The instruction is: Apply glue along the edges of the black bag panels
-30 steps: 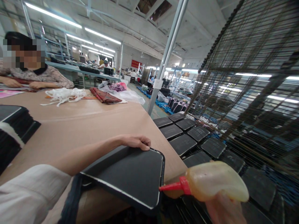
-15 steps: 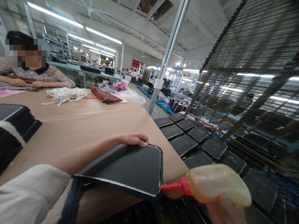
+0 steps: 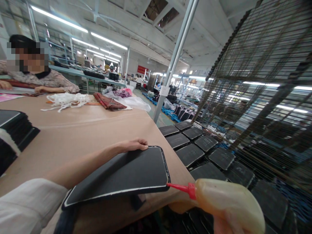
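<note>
black panel [image 3: 124, 175] at seven o'clock; fingers of left hand [image 3: 135, 145] gripping its one o'clock edge. bottle [image 3: 231, 198] in fingers of right hand [image 3: 225, 223], red tip [image 3: 179, 187] at panel's four o'clock corner. surface [image 3: 102, 130] runs on toward eleven.

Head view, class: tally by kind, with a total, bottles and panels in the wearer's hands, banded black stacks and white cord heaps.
Bottle in right hand: 1
Black panel in left hand: 1
Banded black stack: 1
White cord heap: 1
Total: 4
</note>
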`<state>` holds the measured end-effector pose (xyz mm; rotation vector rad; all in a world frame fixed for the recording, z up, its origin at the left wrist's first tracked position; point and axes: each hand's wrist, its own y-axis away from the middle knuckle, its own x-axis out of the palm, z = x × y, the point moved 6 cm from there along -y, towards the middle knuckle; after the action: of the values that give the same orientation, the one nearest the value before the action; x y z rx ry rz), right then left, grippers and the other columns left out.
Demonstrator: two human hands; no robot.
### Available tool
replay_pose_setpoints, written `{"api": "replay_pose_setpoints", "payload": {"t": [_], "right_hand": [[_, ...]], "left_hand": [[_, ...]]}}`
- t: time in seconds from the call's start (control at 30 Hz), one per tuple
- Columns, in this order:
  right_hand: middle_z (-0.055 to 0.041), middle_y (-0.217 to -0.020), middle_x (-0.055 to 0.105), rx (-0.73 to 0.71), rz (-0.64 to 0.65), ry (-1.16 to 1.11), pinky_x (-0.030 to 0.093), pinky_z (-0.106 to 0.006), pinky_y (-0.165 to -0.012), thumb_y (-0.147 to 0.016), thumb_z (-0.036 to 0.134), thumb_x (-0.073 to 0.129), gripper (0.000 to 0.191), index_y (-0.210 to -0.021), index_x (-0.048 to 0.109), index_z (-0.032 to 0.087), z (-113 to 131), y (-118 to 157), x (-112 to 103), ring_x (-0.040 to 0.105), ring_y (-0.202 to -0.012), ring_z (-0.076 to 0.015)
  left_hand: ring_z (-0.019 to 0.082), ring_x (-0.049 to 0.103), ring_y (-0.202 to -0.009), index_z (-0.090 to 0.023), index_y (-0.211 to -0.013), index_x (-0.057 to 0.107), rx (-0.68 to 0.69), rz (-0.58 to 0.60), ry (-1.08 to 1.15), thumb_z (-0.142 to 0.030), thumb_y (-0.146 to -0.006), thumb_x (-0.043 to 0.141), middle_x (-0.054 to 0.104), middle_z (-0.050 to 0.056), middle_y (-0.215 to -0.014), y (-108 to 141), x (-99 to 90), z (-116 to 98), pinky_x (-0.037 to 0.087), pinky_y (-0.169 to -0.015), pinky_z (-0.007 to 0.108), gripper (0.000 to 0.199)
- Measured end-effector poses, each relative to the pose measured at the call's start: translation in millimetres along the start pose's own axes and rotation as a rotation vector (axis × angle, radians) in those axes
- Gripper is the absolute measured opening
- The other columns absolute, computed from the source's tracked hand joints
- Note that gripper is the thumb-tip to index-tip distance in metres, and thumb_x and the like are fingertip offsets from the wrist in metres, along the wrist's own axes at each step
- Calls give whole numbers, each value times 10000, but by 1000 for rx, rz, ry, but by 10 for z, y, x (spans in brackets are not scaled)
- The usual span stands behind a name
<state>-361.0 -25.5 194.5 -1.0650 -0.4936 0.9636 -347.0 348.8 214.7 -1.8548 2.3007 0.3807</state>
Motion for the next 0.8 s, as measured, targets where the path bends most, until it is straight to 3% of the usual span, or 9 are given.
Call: {"api": "replay_pose_setpoints", "payload": {"t": [0.1, 0.13, 0.2, 0.27, 0.33, 0.43, 0.53, 0.7, 0.8], "right_hand": [[-18, -464, 558, -750, 11, 234, 397, -276, -385, -523, 31, 703, 188, -482, 589, 175, 297, 64, 37, 487, -404, -164], [-22, -472, 566, -891, 2, 293, 397, -274, -384, -501, -1, 705, 200, -492, 592, 163, 338, 102, 52, 495, -407, -169], [-45, -483, 572, -961, -24, 360, 395, -282, -378, -478, -10, 723, 195, -518, 601, 137, 372, 125, 74, 508, -416, -191], [-53, -477, 562, -721, -64, 326, 389, -290, -372, -473, 39, 751, 180, -531, 609, 134, 353, 59, 73, 507, -416, -202], [-51, -522, 577, -273, -127, 200, 426, -316, -407, -487, 125, 772, 176, -595, 635, 151, 250, 5, 71, 532, -466, -218], [-69, -787, 632, 237, -173, 20, 499, -391, -540, -601, 303, 718, 359, -932, 635, 188, 147, 92, 168, 590, -670, -257], [-89, -895, 618, 348, -144, -10, 503, -443, -616, -639, 392, 671, 473, -1057, 584, 188, 155, 124, 227, 584, -744, -269], [-133, -608, 581, 366, 15, 133, 457, -509, -615, -452, 347, 774, 268, -578, 663, 138, -45, 58, 176, 540, -617, -294], [-137, -657, 591, 450, 27, 84, 450, -514, -656, -469, 359, 767, 278, -587, 658, 132, -120, 80, 208, 544, -633, -286]], "left_hand": [[89, 342, -522, -156, -677, 478, -24, -60, 28, -515, -631, 595, 412, -46, -573, -11, -36, 60, 233, -495, 221, 380], [90, 350, -521, -156, -678, 480, -33, -77, 37, -517, -624, 597, 421, -45, -574, -13, -45, 83, 239, -494, 220, 383], [94, 373, -527, -155, -691, 490, -50, -105, 59, -520, -614, 601, 444, -41, -586, -14, -59, 127, 256, -495, 219, 389], [99, 397, -541, -154, -711, 500, -57, -122, 83, -526, -614, 602, 463, -37, -603, -13, -66, 164, 276, -502, 219, 398], [99, 408, -548, -154, -718, 497, -54, -132, 104, -529, -617, 602, 468, -36, -612, -10, -68, 185, 289, -506, 218, 402], [97, 415, -550, -156, -731, 483, -67, -149, 138, -530, -617, 608, 469, -40, -618, -1, -65, 206, 294, -502, 211, 410], [97, 427, -560, -161, -747, 471, -83, -160, 174, -535, -603, 619, 476, -43, -629, 11, -54, 219, 302, -505, 207, 426], [94, 428, -565, -165, -761, 454, -88, -158, 203, -563, -589, 621, 477, -49, -634, 16, -45, 264, 319, -510, 209, 464], [90, 425, -571, -166, -786, 455, -105, -147, 215, -571, -587, 625, 478, -52, -646, 12, -52, 317, 320, -509, 205, 483]]}}
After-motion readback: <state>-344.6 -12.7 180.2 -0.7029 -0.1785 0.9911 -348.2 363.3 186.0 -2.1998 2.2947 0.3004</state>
